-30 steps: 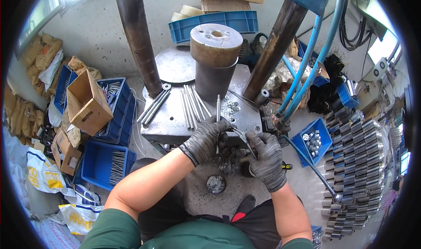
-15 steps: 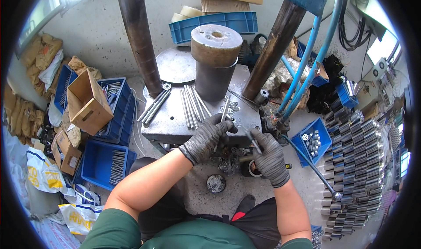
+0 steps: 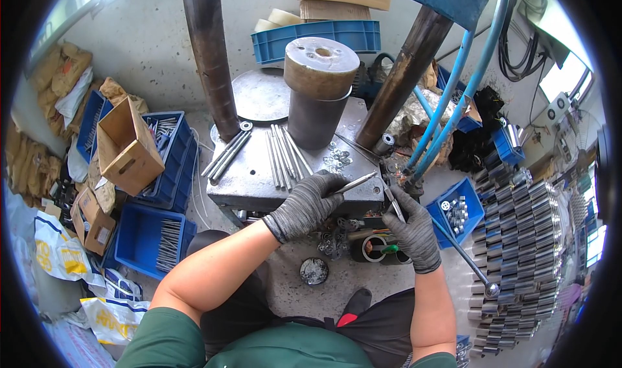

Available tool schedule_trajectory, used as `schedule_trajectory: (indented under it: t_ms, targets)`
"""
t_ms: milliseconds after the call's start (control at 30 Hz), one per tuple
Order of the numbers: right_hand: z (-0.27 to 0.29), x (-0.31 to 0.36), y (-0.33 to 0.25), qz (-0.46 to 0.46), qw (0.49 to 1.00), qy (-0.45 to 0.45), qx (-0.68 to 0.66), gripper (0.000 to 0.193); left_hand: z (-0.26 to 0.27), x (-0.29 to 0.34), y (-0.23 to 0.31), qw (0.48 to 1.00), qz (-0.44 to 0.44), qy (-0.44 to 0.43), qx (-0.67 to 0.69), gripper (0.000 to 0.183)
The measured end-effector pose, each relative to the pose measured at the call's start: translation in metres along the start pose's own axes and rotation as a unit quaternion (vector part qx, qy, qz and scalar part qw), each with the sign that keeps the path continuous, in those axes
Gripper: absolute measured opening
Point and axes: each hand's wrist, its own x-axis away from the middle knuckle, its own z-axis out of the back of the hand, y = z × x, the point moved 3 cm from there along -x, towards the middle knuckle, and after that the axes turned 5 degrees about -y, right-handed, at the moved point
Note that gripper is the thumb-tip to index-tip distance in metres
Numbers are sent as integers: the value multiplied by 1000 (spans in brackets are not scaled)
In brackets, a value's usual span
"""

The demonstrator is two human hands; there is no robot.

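Observation:
My left hand (image 3: 303, 206), in a grey glove, is closed around a slim metal rod (image 3: 359, 181). The rod slants up to the right over the front edge of the steel press table (image 3: 243, 190). To its right, my gloved right hand (image 3: 416, 235) grips what looks like slim-nosed pliers (image 3: 393, 204), its jaws pointing up and away from me. The pliers' tip is close to the rod's free end but apart from it. Several bare rods (image 3: 282, 157) lie on the table beyond my left hand. Small metal rings (image 3: 337, 159) are scattered to the right of them.
A thick steel cylinder (image 3: 317, 118) stands on the table between two press columns (image 3: 210, 63). Blue crates (image 3: 139, 245) and a cardboard box (image 3: 129, 151) are at left. At right are a blue bin (image 3: 463, 196), a ball-ended lever (image 3: 470, 261) and stacked metal cylinders (image 3: 518, 251).
The rod in my left hand has tipped from nearly upright to slanting right. My right hand has moved right with the pliers, which now show more clearly.

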Motion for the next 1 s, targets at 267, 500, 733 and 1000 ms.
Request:
schedule_trajectory:
  t_ms: [267,500,733,1000]
  targets:
    - [19,4,-7,-33,997,-71,27,59,14,5,13,992,41,-59,104,41]
    - [23,6,-7,-65,993,-96,-18,61,15,5,4,948,104,-135,268,53]
    - [24,5,-8,-68,992,-103,-3,61,13,6,0,944,96,-144,281,59]
    - [22,5,-19,-46,989,-123,76,62,12,7,1,958,97,-129,235,46]
